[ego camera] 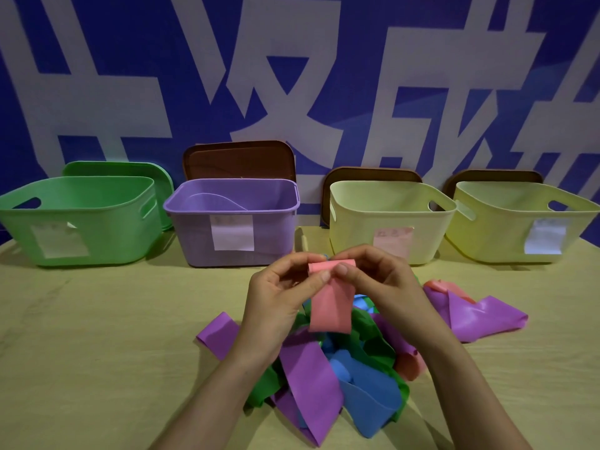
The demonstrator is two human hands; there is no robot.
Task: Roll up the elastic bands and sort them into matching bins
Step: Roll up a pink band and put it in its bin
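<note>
Step in hand: rolling one band; only its top end is turned over into a short roll, the rest hangs loose.
Left hand [279,287]: thumb and forefinger pinch the left end of the roll, the other fingers curled behind it.
Right hand [373,277]: thumb and forefinger pinch the right end of the same roll.
Pink band [329,310]: held in the air between both hands, over the middle of the desk [97,319]; its tail hangs down to just above the pile.
Pile of bands [311,368]: purple, green, blue and pink strips lie tangled and unrolled near the desk's near edge, spreading toward the right.
Green bin [107,228]: at the far left corner.
Purple bin [191,235]: next along the far edge, left of middle.
Pale yellow bin [357,222]: right of middle on the far edge, with a pinkish label [393,241] whose writing is too blurred to read.
Second yellow bin [487,232]: toward the far right corner, with a white label.
Lids [240,160]: propped upright behind the bins.
Progress: early, I judge; no rolled band shows in any bin, though their floors are mostly hidden.
Next move: wind the roll down the tail, with the edges squared and the turns tight, then carry it to the pink-labelled bin, the likely match.
Risk: slack fingers would probably let the elastic spring open.
</note>
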